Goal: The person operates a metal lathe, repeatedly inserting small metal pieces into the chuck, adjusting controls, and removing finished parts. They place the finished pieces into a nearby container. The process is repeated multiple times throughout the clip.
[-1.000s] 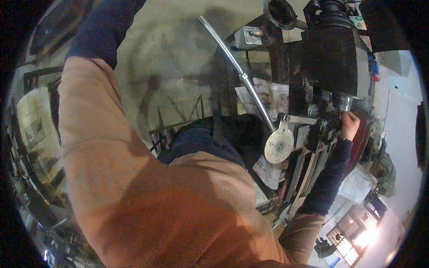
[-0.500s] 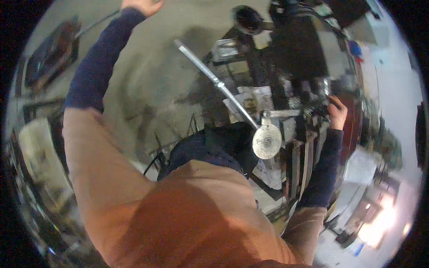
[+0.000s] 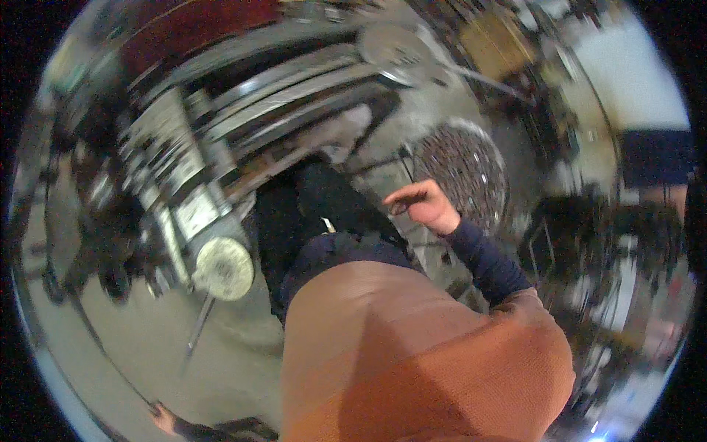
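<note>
Down at the lower left, my left hand (image 3: 163,420) is closed around the end of a long thin dark rod (image 3: 110,353). That rod slants up and away toward the left rim. My right hand (image 3: 427,208) is held in the air to the right of my legs, fingers stretched out and nothing visible in it. A round container of metal chips (image 3: 464,177) lies just beyond the right hand. Left of my legs is a machine with a pale round disc (image 3: 224,269) and a metal bar (image 3: 197,335) sticking out below it. The picture is blurred by motion.
Long metal rails (image 3: 287,99) of the machine run up and right to a second disc (image 3: 394,53). Behind them stands a dark red panel (image 3: 199,33). A brown box (image 3: 497,48) sits at the far right. Blurred dark equipment (image 3: 589,236) fills the right side.
My view and body have turned strongly, so the machine now lies on my left. My right hand has left the machine and hangs free. The left hand still holds the rod, now at lower left.
</note>
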{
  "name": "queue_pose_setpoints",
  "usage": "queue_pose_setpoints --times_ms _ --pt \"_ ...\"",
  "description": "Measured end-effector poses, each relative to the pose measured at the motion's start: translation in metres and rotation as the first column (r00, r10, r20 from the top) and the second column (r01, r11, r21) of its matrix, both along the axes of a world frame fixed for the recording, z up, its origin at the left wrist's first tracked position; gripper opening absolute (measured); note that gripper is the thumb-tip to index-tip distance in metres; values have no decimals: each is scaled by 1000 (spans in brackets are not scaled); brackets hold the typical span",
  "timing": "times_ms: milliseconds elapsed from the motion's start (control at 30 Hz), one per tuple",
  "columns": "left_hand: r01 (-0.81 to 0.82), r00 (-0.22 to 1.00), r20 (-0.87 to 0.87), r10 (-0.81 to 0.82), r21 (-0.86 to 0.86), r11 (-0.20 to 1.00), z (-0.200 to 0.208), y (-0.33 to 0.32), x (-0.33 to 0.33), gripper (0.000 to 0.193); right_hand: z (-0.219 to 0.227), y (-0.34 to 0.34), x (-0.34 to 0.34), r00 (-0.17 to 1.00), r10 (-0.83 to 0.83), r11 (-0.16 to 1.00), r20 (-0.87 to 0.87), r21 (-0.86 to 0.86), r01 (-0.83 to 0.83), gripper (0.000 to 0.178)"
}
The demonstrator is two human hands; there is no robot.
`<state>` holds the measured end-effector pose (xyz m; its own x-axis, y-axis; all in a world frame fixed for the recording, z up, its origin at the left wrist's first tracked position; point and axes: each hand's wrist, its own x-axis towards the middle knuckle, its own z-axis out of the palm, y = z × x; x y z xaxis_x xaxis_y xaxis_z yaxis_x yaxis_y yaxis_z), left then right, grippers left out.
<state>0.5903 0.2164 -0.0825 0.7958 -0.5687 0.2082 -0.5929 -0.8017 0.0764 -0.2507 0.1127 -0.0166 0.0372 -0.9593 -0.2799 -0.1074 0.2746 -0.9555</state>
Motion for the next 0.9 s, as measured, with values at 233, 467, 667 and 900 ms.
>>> queue_pose_setpoints --times_ms 233,467,667,900 --pt "-47 961 -277 3 -152 987 24 -24 -15 21 -148 241 -31 871 -236 626 -432 618 476 17" --pt "-95 982 -158 100 39 995 17 -39 -16 35 -152 319 18 700 600 525 -387 851 20 23" --pt "-161 983 -67 172 153 975 30 -37 -51 41 -140 332 -12 719 564 490 -407 865 105 22" --pt "-158 987 38 154 167 973 29 -32 -38 41 -131 339 -33 711 558 485 -428 863 139 22"
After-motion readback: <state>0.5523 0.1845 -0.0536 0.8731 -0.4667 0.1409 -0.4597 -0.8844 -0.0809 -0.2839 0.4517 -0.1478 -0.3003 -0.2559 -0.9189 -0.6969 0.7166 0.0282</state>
